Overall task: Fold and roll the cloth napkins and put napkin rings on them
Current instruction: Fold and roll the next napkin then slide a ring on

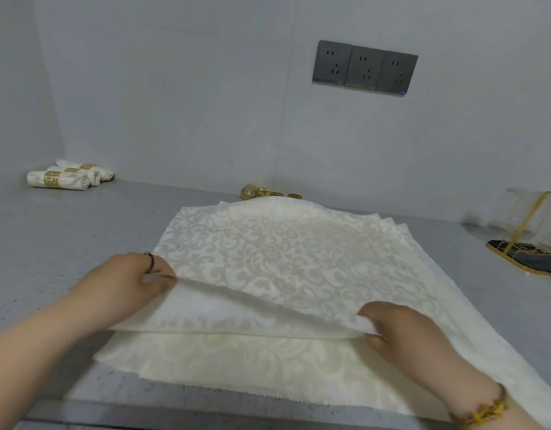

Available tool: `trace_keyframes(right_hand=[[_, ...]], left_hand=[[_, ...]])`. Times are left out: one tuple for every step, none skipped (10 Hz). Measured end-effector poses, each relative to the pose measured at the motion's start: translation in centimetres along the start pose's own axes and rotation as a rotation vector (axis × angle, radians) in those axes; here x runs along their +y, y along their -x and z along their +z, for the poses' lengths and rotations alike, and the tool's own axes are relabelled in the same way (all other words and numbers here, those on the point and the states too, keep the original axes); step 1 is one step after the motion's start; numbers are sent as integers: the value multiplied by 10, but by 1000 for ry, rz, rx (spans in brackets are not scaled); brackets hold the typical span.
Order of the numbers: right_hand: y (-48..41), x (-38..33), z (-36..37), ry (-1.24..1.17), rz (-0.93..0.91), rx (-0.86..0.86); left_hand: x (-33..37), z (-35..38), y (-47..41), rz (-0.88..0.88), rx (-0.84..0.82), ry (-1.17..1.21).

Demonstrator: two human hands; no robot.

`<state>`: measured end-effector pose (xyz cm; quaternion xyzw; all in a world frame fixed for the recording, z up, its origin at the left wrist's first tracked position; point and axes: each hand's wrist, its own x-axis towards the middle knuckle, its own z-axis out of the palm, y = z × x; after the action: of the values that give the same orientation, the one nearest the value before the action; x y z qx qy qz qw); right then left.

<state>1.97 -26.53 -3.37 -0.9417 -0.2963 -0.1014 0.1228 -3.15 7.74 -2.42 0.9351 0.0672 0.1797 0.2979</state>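
The contents of the gold-wire holder (513, 262) are blurred. We pinch the near edge of the top napkin (268, 259) with left hand (128, 283) and right hand (404, 333), holding it raised off the stack (237, 361) on the table (35, 237).

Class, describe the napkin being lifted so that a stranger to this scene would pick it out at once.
On the grey counter lies a stack of cream patterned napkins. It is the top napkin: the left hand and right hand pinch its near edge and hold it up, while those beneath lie flat.
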Motion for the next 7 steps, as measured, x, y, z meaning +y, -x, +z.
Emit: trace_keyframes(right_hand=[[15, 30, -19, 35, 187, -36], [29, 59, -27, -19, 381, -41], [39, 81, -34, -99, 499, -7], [49, 89, -44, -277, 570, 73], [61, 96, -55, -563, 620, 112], [71, 112, -56, -779, 653, 75], [69, 110, -57, -883, 667, 93]], left_hand=[[-17, -9, -3, -91, -4, 221], [-27, -12, 1, -165, -53, 550], [-30, -8, 8, -290, -162, 866], [-28, -12, 7, -452, -141, 1004], [-23, -23, 10, -478, -132, 1038], [-12, -33, 19, -381, -97, 902], [-8, -43, 18, -336, -249, 680]])
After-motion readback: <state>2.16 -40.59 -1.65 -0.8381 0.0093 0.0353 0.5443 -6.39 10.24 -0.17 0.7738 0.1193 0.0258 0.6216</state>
